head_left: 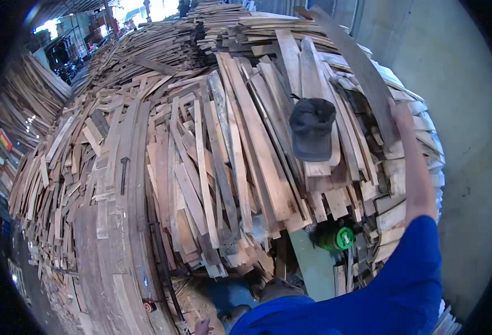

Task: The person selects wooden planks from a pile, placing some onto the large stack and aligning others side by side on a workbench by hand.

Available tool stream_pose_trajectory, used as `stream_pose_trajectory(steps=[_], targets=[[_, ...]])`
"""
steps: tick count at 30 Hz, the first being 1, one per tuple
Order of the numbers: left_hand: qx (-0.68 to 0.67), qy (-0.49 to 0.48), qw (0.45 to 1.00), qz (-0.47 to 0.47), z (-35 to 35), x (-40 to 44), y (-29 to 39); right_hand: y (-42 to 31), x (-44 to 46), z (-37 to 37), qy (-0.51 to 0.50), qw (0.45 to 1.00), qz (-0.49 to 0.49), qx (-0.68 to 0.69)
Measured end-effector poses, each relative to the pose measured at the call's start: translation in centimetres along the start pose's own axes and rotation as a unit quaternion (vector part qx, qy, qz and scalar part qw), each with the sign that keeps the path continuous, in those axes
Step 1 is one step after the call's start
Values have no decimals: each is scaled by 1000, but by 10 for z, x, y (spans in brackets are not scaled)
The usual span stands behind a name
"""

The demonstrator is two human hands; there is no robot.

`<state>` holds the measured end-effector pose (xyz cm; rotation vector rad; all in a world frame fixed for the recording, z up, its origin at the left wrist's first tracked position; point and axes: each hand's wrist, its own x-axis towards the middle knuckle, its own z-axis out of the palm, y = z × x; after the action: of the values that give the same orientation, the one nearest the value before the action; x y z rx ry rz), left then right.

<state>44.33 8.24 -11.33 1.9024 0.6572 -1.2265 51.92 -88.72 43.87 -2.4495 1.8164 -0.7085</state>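
Note:
My right hand (402, 113) is at the far right, at the end of an outstretched arm. Its fingers are closed on the edge of a long, wide grey-brown plank (357, 61), which lies slantwise over the stacked boards. Low in the picture, at the bottom edge, part of my left hand (203, 328) shows; its fingers are too small and cut off to read. A dark cap (312, 128) rests on pale boards (268, 162) to the left of the plank.
Piles of loose boards fill the middle and left. A green-lidded container (342, 238) sits below the cap. A hammer-like tool (124, 176) and an orange-black tape measure (149, 306) lie on the left planks. A pale wall (452, 111) bounds the right.

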Motion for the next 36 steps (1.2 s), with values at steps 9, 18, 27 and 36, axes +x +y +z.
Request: stream_pose_trajectory(steps=[9, 18, 27, 36], targets=[[-33, 47, 998, -10, -17, -35, -4, -162, 67, 174, -110, 961, -140, 212], [-57, 62, 996, 12, -29, -42, -7, -165, 13, 176, -283, 814, 103, 497], [-82, 32, 996, 22, -14, -38, 6, -143, -13, 145, -301, 754, 124, 570], [-107, 15, 993, 35, -2, -22, 23, -168, 49, 145, -189, 873, 35, 449]])
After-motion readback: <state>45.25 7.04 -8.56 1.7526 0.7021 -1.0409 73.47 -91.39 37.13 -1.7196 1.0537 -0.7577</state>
